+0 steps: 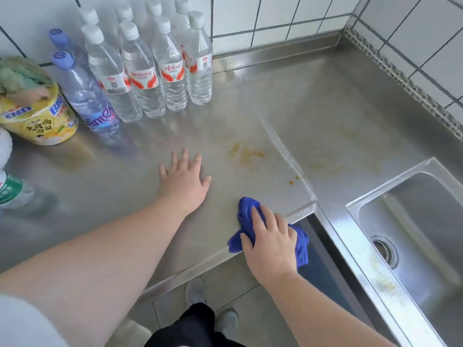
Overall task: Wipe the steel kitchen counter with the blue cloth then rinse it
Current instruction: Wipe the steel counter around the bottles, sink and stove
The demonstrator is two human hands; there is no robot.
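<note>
The steel counter [325,108] fills the view, with yellow-brown stains [246,154] near its middle. At the counter's front edge lies the bunched blue cloth [246,209], and my right hand [271,242] rests on top of it with fingers curled around it. My left hand [184,180] lies flat on the bare steel to the left of the cloth, fingers spread and holding nothing. The stains sit just beyond the cloth, between the two hands and farther back.
A steel sink [421,236] with a drain [384,250] is at the right. Several water bottles [150,71] stand at the back left against the tiled wall, next to a yellow noodle cup [42,121]. Another bottle [11,191] lies at the far left.
</note>
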